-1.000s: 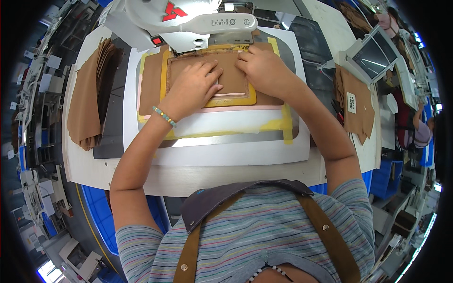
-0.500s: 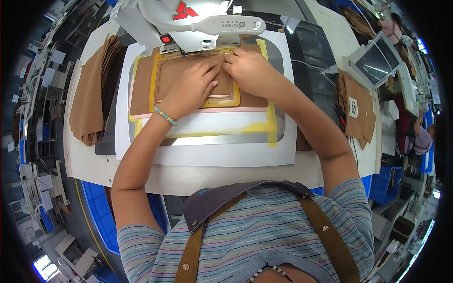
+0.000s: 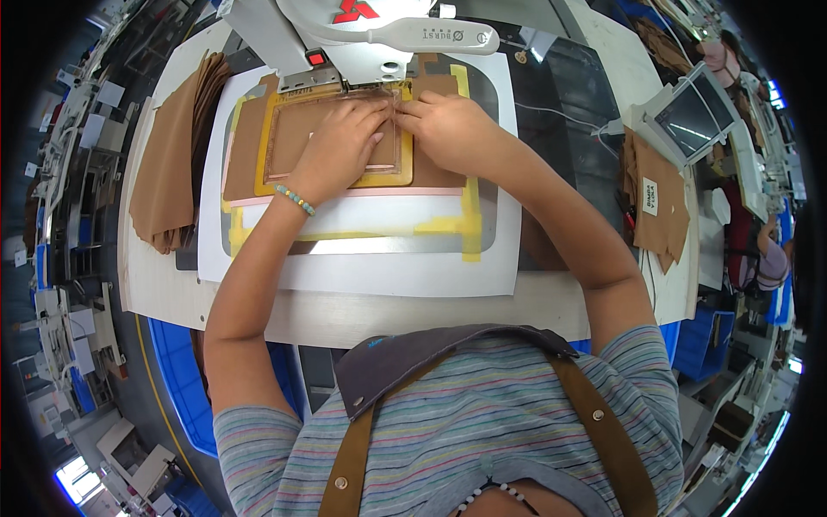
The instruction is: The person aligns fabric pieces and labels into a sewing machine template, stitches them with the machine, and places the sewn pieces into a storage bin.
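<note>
My left hand (image 3: 345, 138) rests with extended fingers on brown material (image 3: 306, 116) inside a yellow rectangular frame (image 3: 261, 164). My right hand (image 3: 444, 129) has bent, closed fingertips at the frame's upper right, close to my left fingertips; what they hold, if anything, is hidden. The frame sits on a larger brown piece (image 3: 245, 146) over a white sheet (image 3: 388, 280) with yellow tape (image 3: 471, 241). A white sewing machine head (image 3: 353, 60) stands just above the frame's back edge.
Brown piece stacks lie left (image 3: 164, 172) and right (image 3: 655, 215) on the pale table (image 3: 431, 314). A monitor (image 3: 685, 112) and cable (image 3: 560, 112) sit at the right. Blue bins (image 3: 172, 379) are below the table. Co-workers (image 3: 767, 258) are at the far right.
The white sheet, yellow frame and brown pieces have shifted left and slightly toward the back. Both my hands have moved with them, the right one more noticeably leftward.
</note>
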Demonstrator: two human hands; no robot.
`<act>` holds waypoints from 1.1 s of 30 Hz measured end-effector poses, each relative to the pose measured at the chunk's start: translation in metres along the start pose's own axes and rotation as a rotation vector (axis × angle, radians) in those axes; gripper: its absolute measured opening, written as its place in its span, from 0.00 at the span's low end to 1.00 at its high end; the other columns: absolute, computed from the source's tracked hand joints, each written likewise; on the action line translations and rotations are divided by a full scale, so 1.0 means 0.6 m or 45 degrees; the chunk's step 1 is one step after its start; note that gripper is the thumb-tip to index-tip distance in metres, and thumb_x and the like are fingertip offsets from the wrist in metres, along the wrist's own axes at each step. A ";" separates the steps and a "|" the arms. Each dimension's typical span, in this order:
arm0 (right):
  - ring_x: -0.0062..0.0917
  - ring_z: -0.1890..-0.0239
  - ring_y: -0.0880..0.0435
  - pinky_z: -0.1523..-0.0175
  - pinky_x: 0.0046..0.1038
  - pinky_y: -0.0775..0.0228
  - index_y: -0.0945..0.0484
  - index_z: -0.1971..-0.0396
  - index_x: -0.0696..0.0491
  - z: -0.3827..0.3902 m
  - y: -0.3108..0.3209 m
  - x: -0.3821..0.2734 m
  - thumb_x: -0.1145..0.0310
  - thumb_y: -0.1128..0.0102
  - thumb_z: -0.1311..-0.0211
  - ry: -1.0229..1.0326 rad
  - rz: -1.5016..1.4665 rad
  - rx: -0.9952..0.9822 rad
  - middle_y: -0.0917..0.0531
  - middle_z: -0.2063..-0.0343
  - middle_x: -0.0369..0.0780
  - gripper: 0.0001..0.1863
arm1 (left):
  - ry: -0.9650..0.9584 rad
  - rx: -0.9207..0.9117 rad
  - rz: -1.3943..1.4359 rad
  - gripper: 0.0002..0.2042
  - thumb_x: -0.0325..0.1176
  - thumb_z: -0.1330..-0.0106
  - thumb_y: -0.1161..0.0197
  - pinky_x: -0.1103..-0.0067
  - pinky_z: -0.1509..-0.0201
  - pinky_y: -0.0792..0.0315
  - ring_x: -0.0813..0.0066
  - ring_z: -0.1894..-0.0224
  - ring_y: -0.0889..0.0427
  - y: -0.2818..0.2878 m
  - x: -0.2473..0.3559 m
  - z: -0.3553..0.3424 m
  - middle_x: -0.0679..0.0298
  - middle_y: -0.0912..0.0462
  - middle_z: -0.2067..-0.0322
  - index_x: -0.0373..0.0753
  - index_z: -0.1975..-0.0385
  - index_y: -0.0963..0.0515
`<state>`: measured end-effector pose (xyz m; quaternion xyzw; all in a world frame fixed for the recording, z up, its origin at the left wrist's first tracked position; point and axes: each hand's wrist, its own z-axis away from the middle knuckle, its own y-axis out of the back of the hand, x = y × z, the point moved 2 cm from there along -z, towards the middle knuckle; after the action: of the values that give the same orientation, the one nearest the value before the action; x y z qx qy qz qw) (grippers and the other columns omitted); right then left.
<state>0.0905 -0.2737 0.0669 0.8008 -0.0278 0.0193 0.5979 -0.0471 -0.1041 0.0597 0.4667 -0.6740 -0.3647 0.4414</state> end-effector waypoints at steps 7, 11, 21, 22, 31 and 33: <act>0.29 0.46 0.17 0.46 0.29 0.21 0.13 0.46 0.54 0.053 0.043 0.015 0.72 0.36 0.39 0.037 -0.064 0.105 0.12 0.46 0.37 0.20 | 0.144 -0.166 0.218 0.18 0.29 0.25 0.36 0.63 0.24 0.31 0.56 0.27 0.27 0.070 -0.016 0.068 0.59 0.21 0.31 0.36 0.37 0.19; 0.29 0.42 0.18 0.42 0.29 0.24 0.14 0.44 0.54 0.041 0.036 -0.006 0.72 0.36 0.38 0.099 -0.124 0.038 0.13 0.43 0.37 0.21 | 0.198 -0.233 0.428 0.21 0.29 0.28 0.32 0.63 0.20 0.34 0.57 0.22 0.30 0.090 -0.018 0.085 0.61 0.23 0.27 0.41 0.36 0.17; 0.29 0.36 0.20 0.35 0.32 0.29 0.17 0.40 0.54 0.046 0.007 -0.058 0.72 0.37 0.33 0.180 -0.242 0.096 0.15 0.44 0.38 0.21 | -0.069 -0.349 0.237 0.26 0.40 0.33 0.26 0.56 0.17 0.46 0.52 0.18 0.41 0.052 -0.017 0.073 0.64 0.31 0.21 0.51 0.33 0.17; 0.29 0.36 0.20 0.35 0.32 0.29 0.17 0.41 0.54 0.047 0.011 -0.059 0.73 0.37 0.34 0.189 -0.240 0.191 0.15 0.45 0.38 0.21 | -0.082 -0.359 0.230 0.26 0.40 0.34 0.26 0.55 0.18 0.46 0.52 0.18 0.40 0.053 -0.019 0.072 0.64 0.31 0.21 0.52 0.33 0.16; 0.28 0.42 0.19 0.37 0.32 0.28 0.15 0.44 0.56 0.042 0.011 -0.065 0.74 0.35 0.37 0.142 -0.286 0.142 0.16 0.51 0.37 0.20 | -0.105 -0.396 0.276 0.24 0.42 0.35 0.25 0.55 0.17 0.47 0.53 0.18 0.40 0.053 -0.034 0.056 0.65 0.30 0.22 0.55 0.37 0.13; 0.29 0.42 0.19 0.38 0.32 0.28 0.15 0.45 0.56 0.042 0.010 -0.063 0.74 0.35 0.38 0.123 -0.304 0.110 0.16 0.51 0.37 0.20 | -0.111 -0.382 0.296 0.23 0.42 0.35 0.25 0.55 0.17 0.47 0.53 0.18 0.39 0.052 -0.038 0.050 0.66 0.30 0.22 0.55 0.38 0.13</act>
<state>0.0524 -0.2988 0.0629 0.8216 0.0974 -0.0121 0.5615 -0.0808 -0.0708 0.0718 0.2985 -0.6799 -0.4276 0.5156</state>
